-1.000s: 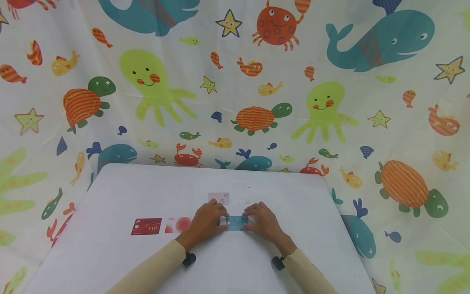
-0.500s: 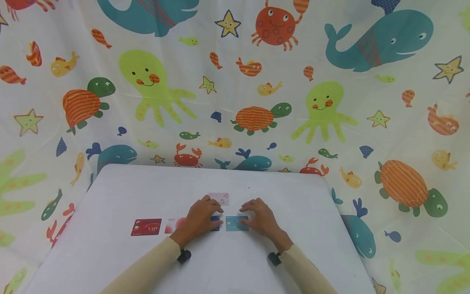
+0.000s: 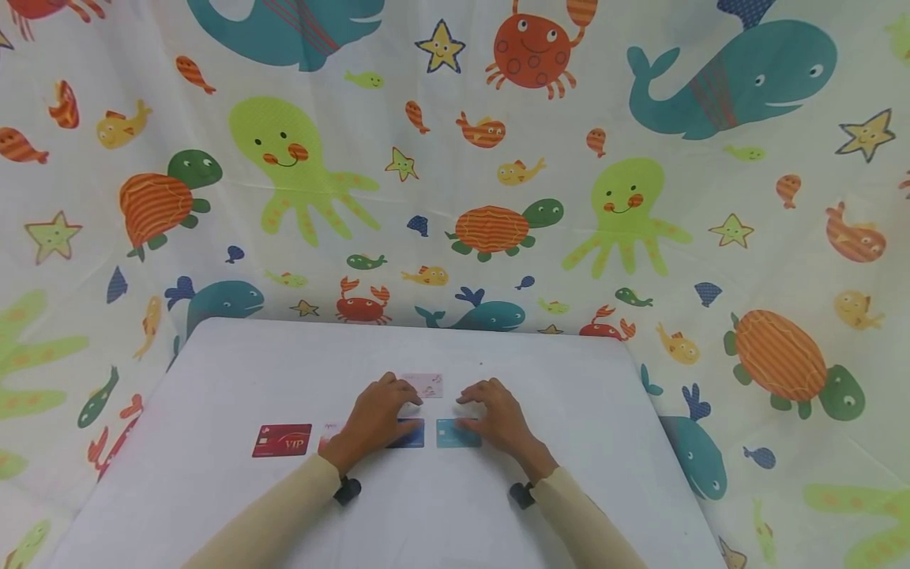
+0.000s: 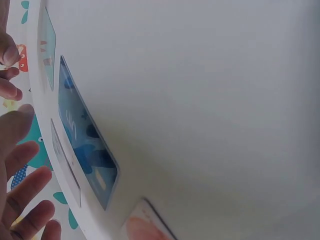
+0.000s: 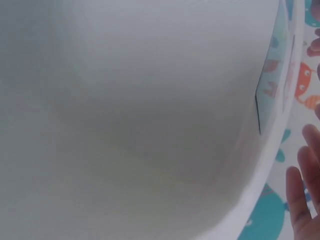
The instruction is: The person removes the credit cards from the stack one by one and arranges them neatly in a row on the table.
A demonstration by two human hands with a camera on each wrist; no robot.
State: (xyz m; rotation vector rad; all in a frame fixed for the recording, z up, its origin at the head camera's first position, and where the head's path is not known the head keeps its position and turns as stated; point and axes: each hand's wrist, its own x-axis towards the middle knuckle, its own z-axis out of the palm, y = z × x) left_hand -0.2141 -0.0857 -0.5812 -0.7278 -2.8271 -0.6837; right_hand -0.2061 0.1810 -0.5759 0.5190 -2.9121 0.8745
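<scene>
In the head view my left hand (image 3: pixel 375 415) hovers over a dark blue card (image 3: pixel 412 435), covering part of it. Its fingers are spread and loosely bent, and they hold nothing, as the left wrist view also shows. My right hand (image 3: pixel 500 419) is over the right end of a light blue card (image 3: pixel 448 433), its fingers loosely bent with nothing in them. The two cards lie flat, side by side with a narrow gap. A pale pink card (image 3: pixel 429 386) lies behind them. The right wrist view catches the light blue card (image 5: pixel 272 75) at a slant beside my fingers.
Further left on the white table (image 3: pixel 213 506) lies a red VIP card (image 3: pixel 282 440). Beside it is a pink and white card (image 3: pixel 329 433), mostly hidden by my left hand and wrist. A curtain with sea animals (image 3: pixel 490 229) hangs behind the table's far edge.
Both hands have let go of the light blue card, which stays flat. My left hand has moved left, uncovering the dark blue card; my right hand has shifted slightly left and back.
</scene>
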